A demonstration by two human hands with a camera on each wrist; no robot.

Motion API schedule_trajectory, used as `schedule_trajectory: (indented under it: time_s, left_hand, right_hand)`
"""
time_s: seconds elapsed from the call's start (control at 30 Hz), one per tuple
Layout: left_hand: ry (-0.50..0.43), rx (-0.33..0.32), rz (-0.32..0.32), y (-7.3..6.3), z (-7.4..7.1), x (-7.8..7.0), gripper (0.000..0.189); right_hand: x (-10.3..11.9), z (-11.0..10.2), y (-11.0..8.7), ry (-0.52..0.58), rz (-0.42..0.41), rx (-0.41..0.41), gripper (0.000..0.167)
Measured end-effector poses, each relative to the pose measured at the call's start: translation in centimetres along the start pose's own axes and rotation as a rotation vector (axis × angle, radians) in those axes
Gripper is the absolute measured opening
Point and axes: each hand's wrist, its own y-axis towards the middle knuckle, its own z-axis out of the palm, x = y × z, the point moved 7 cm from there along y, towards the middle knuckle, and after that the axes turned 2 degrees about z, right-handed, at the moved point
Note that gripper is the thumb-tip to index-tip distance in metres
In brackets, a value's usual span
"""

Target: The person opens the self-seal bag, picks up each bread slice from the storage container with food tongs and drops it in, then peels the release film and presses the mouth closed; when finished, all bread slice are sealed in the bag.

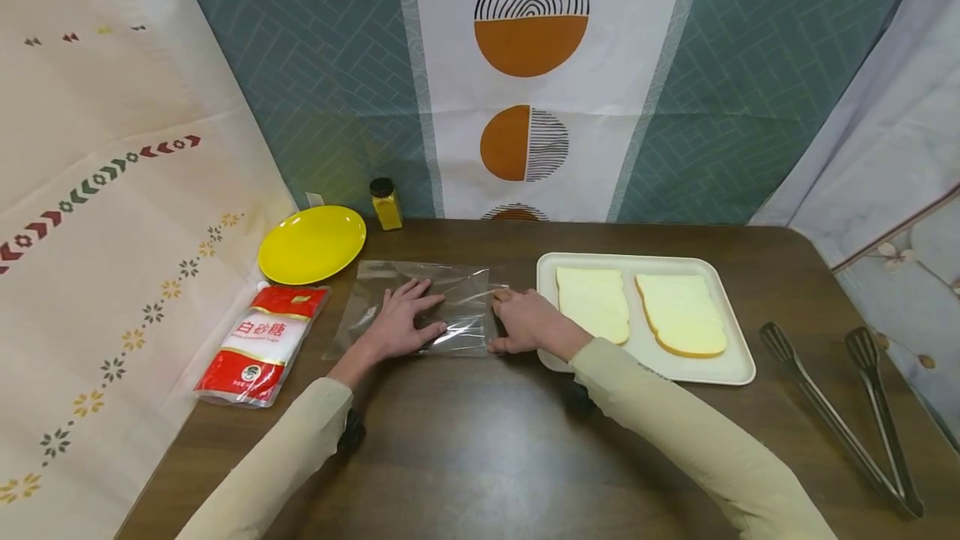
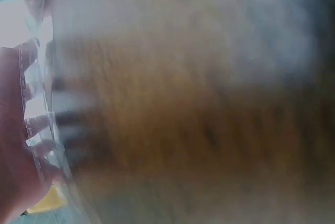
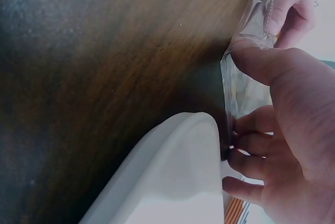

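A clear plastic bag [image 1: 468, 319] lies flat on the table, its surface wrinkled and shiny. My left hand [image 1: 405, 321] rests on it with fingers spread, pressing the film down. In the left wrist view that hand [image 2: 18, 145] shows at the left edge behind the transparent film. At the bag's right end, my right hand [image 1: 528, 322] touches the film with thumb and fingertips apart. The right wrist view has the right thumb [image 3: 261, 62] on the bag's edge and the other fingers [image 3: 251, 164] along the same side, close to the tray.
A white tray [image 1: 645, 370] with two bread slices stands just right of the bag. Farther right lie metal tongs [image 1: 840, 423]. On the left are a yellow plate [image 1: 311, 244], a red-and-white sugar packet [image 1: 258, 344] and a small yellow bottle [image 1: 386, 205] with a dark cap.
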Motion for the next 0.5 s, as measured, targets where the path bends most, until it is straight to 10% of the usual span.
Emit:
schedule_trajectory:
  time_s: [0.5]
  left_hand:
    - [-0.041,-0.078,-0.005,-0.03,-0.62,-0.08,0.04]
  right_hand:
    - [0.09,-0.21,-0.01,-0.044,-0.004,-0.009,0.08]
